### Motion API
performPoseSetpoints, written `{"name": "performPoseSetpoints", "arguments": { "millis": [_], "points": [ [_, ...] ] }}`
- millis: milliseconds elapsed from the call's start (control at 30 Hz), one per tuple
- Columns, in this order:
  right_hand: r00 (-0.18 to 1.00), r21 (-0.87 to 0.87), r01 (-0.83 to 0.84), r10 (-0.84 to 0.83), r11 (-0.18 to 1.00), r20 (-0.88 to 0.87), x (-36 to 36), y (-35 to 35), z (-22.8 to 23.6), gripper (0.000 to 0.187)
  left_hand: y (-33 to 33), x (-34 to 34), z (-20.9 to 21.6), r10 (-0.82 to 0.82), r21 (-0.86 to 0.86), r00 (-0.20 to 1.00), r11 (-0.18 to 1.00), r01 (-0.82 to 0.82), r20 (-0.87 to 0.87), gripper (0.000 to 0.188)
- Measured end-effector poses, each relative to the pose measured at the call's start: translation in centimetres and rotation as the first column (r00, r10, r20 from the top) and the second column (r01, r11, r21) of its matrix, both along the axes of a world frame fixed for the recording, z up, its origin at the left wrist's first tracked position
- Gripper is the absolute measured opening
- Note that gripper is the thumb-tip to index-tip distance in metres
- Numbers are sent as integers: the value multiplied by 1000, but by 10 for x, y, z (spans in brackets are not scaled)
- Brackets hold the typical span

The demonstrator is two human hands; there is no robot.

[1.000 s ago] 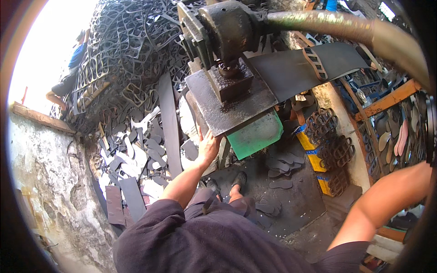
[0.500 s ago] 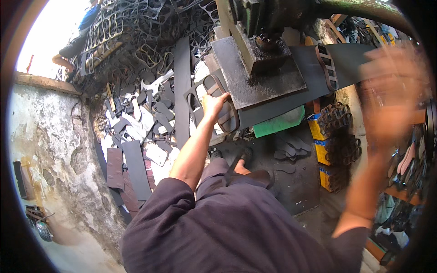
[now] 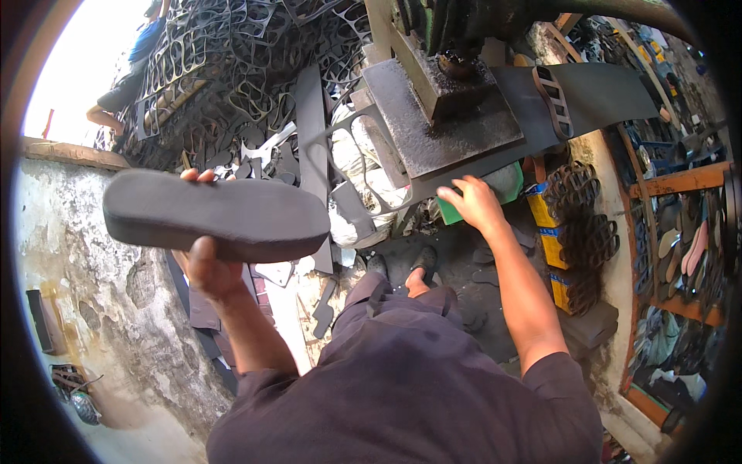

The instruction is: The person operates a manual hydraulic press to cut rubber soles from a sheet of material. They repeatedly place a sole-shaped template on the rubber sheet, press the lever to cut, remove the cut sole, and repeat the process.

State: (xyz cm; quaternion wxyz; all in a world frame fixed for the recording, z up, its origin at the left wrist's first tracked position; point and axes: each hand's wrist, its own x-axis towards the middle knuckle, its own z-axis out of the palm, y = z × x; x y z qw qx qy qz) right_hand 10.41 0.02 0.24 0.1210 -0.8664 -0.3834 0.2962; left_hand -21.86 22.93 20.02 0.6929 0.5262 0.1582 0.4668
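Note:
Raised at the left, my left hand [image 3: 210, 271] is closed around a thick, dark, sole-shaped block [image 3: 216, 213], its thumb below and fingertips showing over the far edge. My right hand [image 3: 475, 203] reaches over a green board [image 3: 508, 182], fingers apart and nothing seen in them; whether it touches the board I cannot tell. Behind it, a long dark sheet [image 3: 599, 97] passes beneath the square metal plate [image 3: 444, 131] of a press. Sole-shaped holes pierce the sheet's left end. On its right part stands a sole-shaped cutting die [image 3: 553, 102] with crossbars.
A heap of cut-out scrap webs [image 3: 239, 54] fills the far left, by a stained wall [image 3: 124, 301]. Several dies sit against yellow boxes [image 3: 550, 251] at the right, near a wooden shelf [image 3: 680, 183] of soles. Another person's arm [image 3: 104, 117] shows far left.
My left hand has left the cutting die by the press and now holds the sole-shaped block up at the left. My right hand has swung in from the far right to the green board.

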Motion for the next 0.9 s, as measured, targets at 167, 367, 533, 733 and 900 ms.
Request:
{"name": "performPoseSetpoints", "arguments": {
  "millis": [167,367,533,733,900],
  "points": [
    [790,757,381,238,530,-565,-100,42,135,70,-28,69,-51,-55,437,693,738,513,-719,124],
    [694,598,673,-651,434,-309,-104,-10,57,34,-138,138,-174,-130,471,686,634,613,-716,115],
    [459,440,879,-576,184,-676,-125,-90,0,52,-193,146,-222,-371,392,587,481,784,-719,106],
    [-110,-100,994,-293,-51,-950,-202,-198,-44,39,-153,106,-206,-620,598,440,-59,799,-650,105],
    [-558,-255,670,-246,-698,-792,-328,-270,-198,36,-138,120,-239,-340,549,647,346,761,-683,103]
  ]
}}
